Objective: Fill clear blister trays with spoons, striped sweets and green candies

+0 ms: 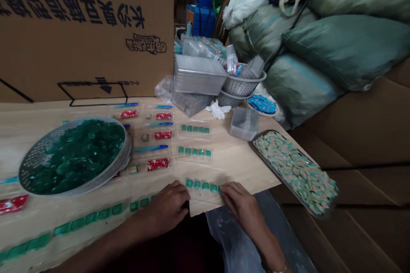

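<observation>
Two hands at the near edge of the worktop (230,170), then. Where's the clear film strip of green squares (201,187)?

Right between them, five squares showing, with the left hand (166,211) at one end and the right hand (241,204) at the other.

And the fingers (229,192)?

Pressed together on both hands, their tips at the strip's ends. Pinching it? I can't tell from here.

What's around it?

Two more green strips (194,140) lie just beyond it, beside red packets (158,164) and slim blue sticks (150,148). A long green strip (86,219) runs off to the left of the left hand. Farther left sits a round perforated metal tray (126,153) heaped with green tablets. To the right, there's a metal tray (272,170) of pale-and-green pieces.

And behind?

Stacked colanders (243,87), then bulging green sacks (346,51), with a printed cardboard box (80,34) on the left.
</observation>
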The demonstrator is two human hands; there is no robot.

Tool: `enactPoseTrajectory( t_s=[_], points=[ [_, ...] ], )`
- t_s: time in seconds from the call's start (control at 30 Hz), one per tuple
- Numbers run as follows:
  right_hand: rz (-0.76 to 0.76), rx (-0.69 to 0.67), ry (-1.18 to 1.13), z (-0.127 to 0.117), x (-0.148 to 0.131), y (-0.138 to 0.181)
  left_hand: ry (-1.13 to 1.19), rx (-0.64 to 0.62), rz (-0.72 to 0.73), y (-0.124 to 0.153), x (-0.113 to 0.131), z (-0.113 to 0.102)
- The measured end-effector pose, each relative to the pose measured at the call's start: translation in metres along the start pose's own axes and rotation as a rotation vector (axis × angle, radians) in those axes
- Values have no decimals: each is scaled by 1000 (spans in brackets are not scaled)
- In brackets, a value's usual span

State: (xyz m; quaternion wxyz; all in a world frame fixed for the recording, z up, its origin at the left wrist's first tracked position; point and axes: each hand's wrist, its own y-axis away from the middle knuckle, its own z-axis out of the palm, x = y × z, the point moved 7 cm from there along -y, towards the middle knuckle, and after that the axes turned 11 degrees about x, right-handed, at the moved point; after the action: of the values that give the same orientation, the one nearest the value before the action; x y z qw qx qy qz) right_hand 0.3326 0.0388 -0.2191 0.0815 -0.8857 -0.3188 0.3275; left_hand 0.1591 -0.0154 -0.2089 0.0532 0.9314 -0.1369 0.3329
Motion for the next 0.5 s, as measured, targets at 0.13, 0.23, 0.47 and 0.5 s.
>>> enactPoseTrajectory(
  t_s=[0.13, 0.23, 0.47, 0.5],
  points=[
    [-41, 72, 156, -1, 20, 7, 55, 190, 4, 5, -8, -20],
    [-54, 185, 273, -10, 56, 15, 40, 495, -40, 27, -27, -61],
    [-211, 322, 534, -11, 66, 11, -400, 961, -196, 112, -73, -138],
    [-246, 325, 521, -7, 54, 8, -498, 1003, -205, 122, -77, -142]
  ],
)
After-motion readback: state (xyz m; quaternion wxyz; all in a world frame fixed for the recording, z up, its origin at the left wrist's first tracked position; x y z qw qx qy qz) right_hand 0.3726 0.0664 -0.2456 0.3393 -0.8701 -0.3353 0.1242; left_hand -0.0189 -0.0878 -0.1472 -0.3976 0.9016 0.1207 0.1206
